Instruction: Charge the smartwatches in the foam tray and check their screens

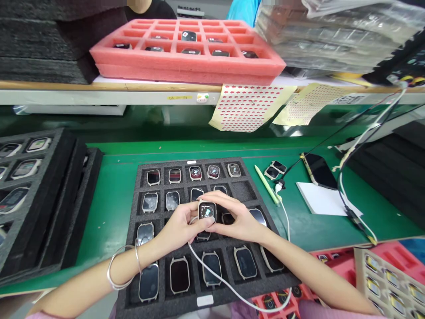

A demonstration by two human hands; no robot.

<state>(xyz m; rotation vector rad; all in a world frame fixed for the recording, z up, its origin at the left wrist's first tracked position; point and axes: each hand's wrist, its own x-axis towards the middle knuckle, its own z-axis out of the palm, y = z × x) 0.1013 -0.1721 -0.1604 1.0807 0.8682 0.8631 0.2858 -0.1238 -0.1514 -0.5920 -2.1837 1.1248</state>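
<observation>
Both hands met at the centre of the frame over the black foam tray (139, 283). The left hand (181, 228) and the right hand (239, 221) were each closed on one watch body (207, 211), fingers clamped on its sides, lit screen facing up. The watch body was held just above the tray's middle rows. A white cable (215, 277) ran from under the held watch body down across the tray toward the lower edge of the frame; whether it was plugged into the unit could not be told. Thin bangles (116, 270) sat on the left wrist.

The tray's compartments held more watch bodies, several lit in the top row (195, 173), dark ones in the bottom row (179, 274). The tray lay on the green surface (113, 195).

Right of the tray: a green pen (266, 184), two loose watch bodies (275, 169), a phone (319, 170), and a white pad (320, 199). At the left of the frame, stacked black trays (40, 199) held other units. At the top of the frame, a pink foam tray (186, 62) rested on a shelf, with red-dotted sticker sheets (247, 106) hanging beneath it.
</observation>
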